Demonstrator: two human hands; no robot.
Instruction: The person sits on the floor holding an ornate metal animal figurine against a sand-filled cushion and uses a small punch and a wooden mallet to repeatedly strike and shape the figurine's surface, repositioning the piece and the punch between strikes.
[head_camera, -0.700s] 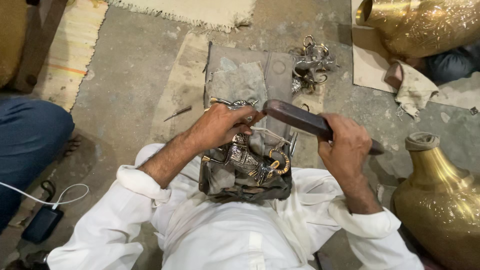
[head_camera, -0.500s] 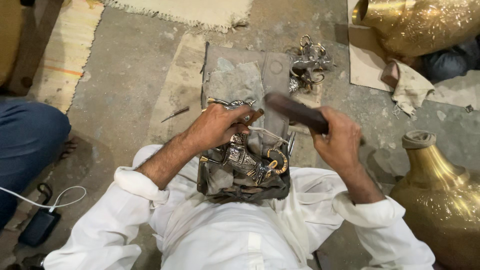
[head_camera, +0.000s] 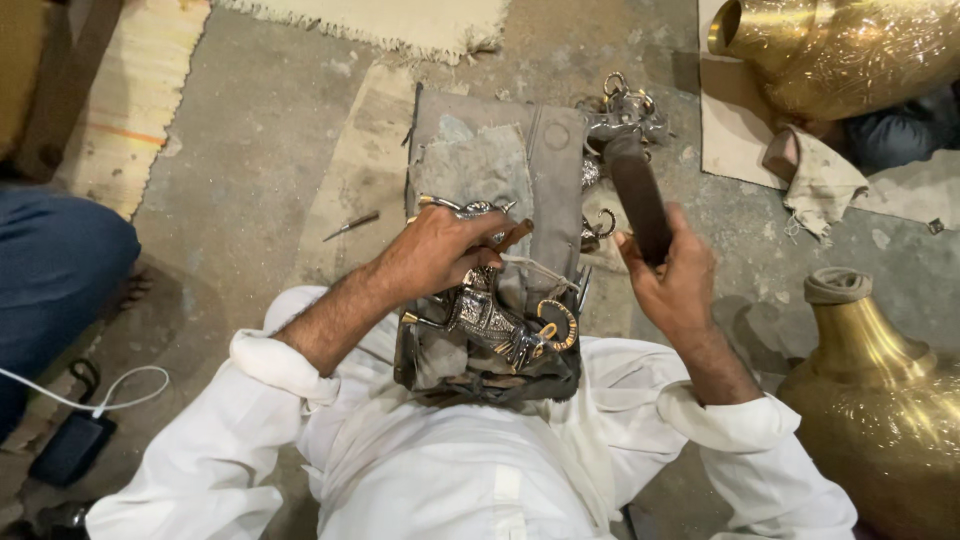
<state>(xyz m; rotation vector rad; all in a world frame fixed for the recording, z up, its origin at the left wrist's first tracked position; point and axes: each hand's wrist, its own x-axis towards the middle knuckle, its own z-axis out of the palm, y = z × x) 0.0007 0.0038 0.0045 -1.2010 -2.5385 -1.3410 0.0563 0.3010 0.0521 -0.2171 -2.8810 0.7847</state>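
A chasing or hammering step is judged to be in hand. A small ornate metal figure (head_camera: 500, 325) lies on a grey padded block (head_camera: 520, 190) set over the lap, at the end of the block nearest the person. A thin brown punch (head_camera: 513, 236) is held against the figure by the left hand (head_camera: 440, 255), whose fingers (head_camera: 478, 232) are clenched around the tool just above the figure; the punch tip itself is hidden behind the hand. A dark wooden mallet (head_camera: 638, 200) is gripped by the right hand (head_camera: 672, 285), fingers wrapped firmly around its lower part, and it is raised to the right of the block, apart from the punch.

The next move is judged to call for a blow onto the punch head, with the figure kept pinned so that it does not slide on the block.

Beyond the block's far right corner, more small metal pieces (head_camera: 625, 105) are heaped on the floor. Right of the block, a large brass vase (head_camera: 880, 420) stands near the right forearm. Left of the block, a slim metal tool (head_camera: 350, 226) lies on the floor.
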